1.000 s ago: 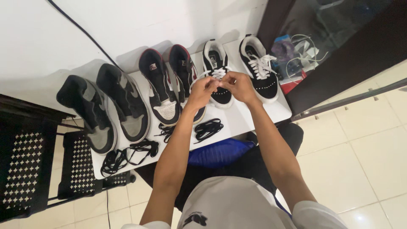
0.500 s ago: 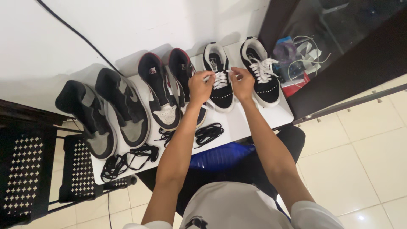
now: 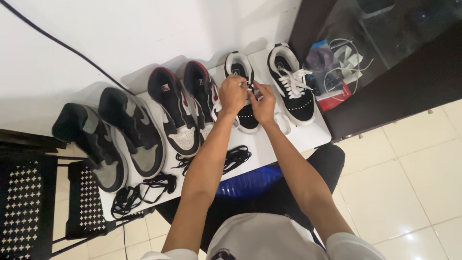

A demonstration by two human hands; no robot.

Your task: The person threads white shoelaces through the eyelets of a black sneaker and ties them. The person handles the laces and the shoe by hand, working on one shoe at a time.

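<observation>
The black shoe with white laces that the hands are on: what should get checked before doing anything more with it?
1. Both hands on the lace: ok. Left hand and right hand pinch the white lace.
2. Black and white shoe flat on the white table: ok.
3. Lace through every eyelet: cannot tell, the hands cover them.
4. Matching shoe laced: ok, white laces show.
5. Loose black laces apart from the hands: ok.
</observation>
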